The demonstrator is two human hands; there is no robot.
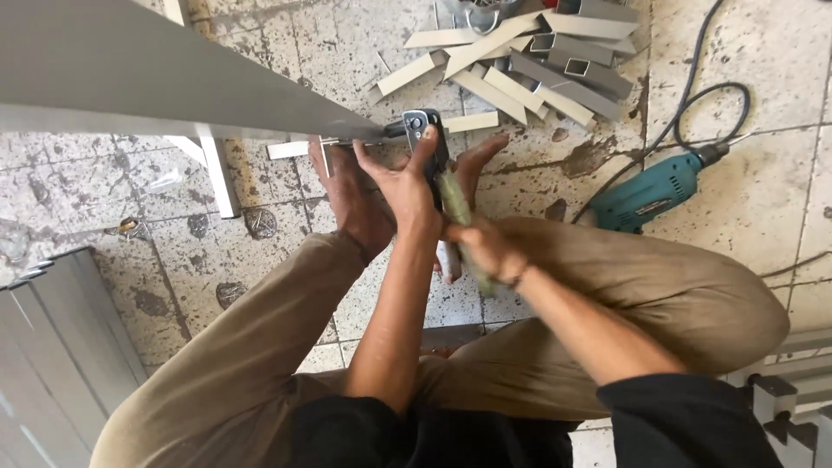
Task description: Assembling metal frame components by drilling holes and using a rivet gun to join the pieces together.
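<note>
At the frame's centre, the left hand (pixel 400 184) pinches the head of a rivet gun (pixel 431 143) against a grey panel (pixel 156 74). The right hand (pixel 484 247) is clenched around its handles; a teal drill (pixel 652 196) lies at the right.

The long flat metal panel (pixel 156 78) is plain pale grey. The cut metal tube offcuts (pixel 529 61) are beige and grey. The corded power drill (pixel 654 195) is teal with a black cable (pixel 693 95). The tiled floor (pixel 763 173) is cream, mottled with dark stains. The loose trousers (pixel 260 347) are khaki.

A drill (pixel 648 194) lies right of the hands (pixel 433 208); offcuts (pixel 520 61) beyond.
</note>
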